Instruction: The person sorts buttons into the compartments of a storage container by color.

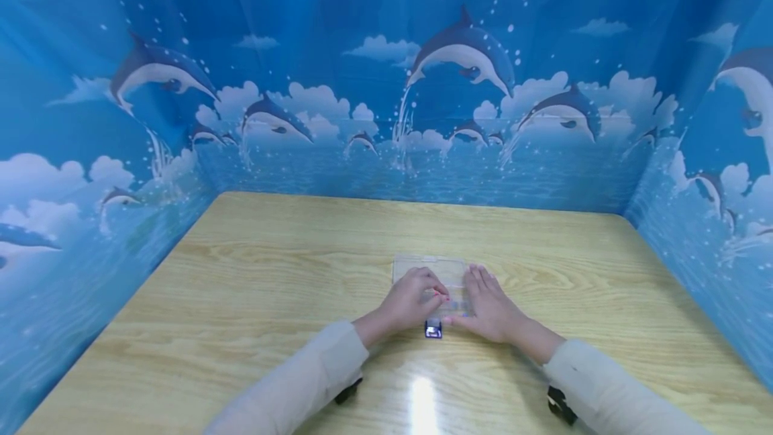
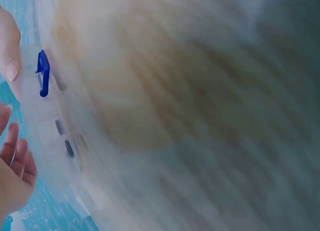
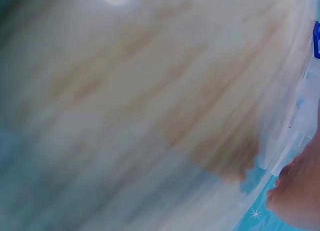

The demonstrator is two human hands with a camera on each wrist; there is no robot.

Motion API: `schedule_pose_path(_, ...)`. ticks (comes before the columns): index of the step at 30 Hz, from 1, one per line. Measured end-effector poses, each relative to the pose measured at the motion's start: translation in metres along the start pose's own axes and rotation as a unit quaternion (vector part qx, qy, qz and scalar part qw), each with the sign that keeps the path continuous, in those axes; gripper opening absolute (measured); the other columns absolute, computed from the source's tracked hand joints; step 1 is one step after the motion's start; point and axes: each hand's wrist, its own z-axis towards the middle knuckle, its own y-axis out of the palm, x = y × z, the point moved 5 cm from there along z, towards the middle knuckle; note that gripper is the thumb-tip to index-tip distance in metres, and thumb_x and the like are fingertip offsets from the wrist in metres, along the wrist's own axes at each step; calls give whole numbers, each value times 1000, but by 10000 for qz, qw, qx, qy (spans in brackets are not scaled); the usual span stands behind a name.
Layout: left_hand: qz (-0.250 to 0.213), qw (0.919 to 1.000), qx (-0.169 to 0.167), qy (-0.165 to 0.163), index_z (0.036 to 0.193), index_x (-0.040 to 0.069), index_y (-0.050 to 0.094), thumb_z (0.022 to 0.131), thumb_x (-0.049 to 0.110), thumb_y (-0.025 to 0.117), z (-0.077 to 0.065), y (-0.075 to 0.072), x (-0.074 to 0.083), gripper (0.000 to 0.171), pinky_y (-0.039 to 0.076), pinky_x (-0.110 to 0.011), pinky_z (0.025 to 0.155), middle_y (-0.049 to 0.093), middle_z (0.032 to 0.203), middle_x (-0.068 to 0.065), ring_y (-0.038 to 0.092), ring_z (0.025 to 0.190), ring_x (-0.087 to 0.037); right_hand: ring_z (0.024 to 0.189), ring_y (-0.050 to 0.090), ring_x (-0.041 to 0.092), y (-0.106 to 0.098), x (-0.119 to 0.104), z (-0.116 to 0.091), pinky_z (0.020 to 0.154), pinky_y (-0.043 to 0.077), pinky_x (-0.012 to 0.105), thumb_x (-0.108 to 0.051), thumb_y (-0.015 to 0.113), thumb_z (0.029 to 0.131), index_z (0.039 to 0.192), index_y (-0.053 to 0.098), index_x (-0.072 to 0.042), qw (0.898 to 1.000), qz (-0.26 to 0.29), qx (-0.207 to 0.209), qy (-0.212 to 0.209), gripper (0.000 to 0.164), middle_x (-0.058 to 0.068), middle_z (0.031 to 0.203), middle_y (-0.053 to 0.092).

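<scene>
A clear plastic box point(image 1: 429, 264) with its lid raised at the back lies on the table. Its front part has compartments, with a few small blue pieces point(image 1: 461, 305) inside. My left hand point(image 1: 413, 297) reaches over the box from the left, thumb and index finger pinching a small pink-red piece point(image 1: 447, 299). In the left wrist view the other fingers of that hand point(image 2: 16, 173) are loosely bent. Fingers straight, my right hand point(image 1: 495, 311) lies along the box's right side, its thumb at the front edge. A small blue-framed item point(image 1: 433, 329) lies at the box's front.
The wood-grain table point(image 1: 290, 254) reaches out on all sides of the box. A blue curtain point(image 1: 338, 72) printed with dolphins encloses its back and sides. Dark wrist straps point(image 1: 561, 405) show beneath the light sleeves point(image 1: 314, 371).
</scene>
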Motion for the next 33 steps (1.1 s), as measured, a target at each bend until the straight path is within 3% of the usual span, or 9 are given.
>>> schedule_pose_path(3, 280, 9992, 279, 40, 99, 13, 70, 86, 18, 62, -4, -6, -3, 15, 46, -24, 84, 62, 105, 0, 53, 98, -14, 137, 13, 49, -1, 0, -1, 112, 15, 56, -60, 55, 82, 139, 22, 16, 10000, 34, -19, 22, 100, 36, 146, 17)
schedule_pose_path(7, 489, 9981, 369, -55, 108, 13, 66, 88, 19, 61, -11, -15, -9, 22, 44, -32, 93, 58, 114, -3, 51, 107, -17, 138, 12, 48, -2, 0, -2, 113, 13, 55, -61, 54, 82, 139, 20, 15, 9999, 44, -79, 89, 102, 35, 147, 15)
schedule_pose_path(18, 485, 9970, 72, -593, 131, 7, 49, 91, 32, 57, -30, -31, -27, 48, 31, -48, 107, 45, 138, -11, 38, 129, -29, 138, 10, 47, -2, 0, -4, 113, 13, 55, -60, 54, 83, 140, 17, 15, 9999, 11, -74, 118, 102, 34, 148, 11)
schedule_pose_path(25, 489, 9970, -84, -589, 136, 4, 42, 90, 37, 56, -39, -35, -35, 59, 26, -53, 109, 36, 144, -17, 31, 134, -33, 138, 9, 47, -5, -1, -7, 113, 12, 55, -60, 53, 83, 141, 17, 13, 9997, 101, -128, 166, 101, 33, 149, 11)
schedule_pose_path(33, 896, 9943, -180, -541, 143, 4, 30, 87, 48, 56, -43, -41, -35, 76, 19, -56, 111, 22, 151, -18, 23, 138, -37, 138, 11, 47, -11, -1, -11, 112, 12, 57, -55, 51, 87, 141, 14, 13, 9996, 110, -82, 243, 95, 32, 149, 12)
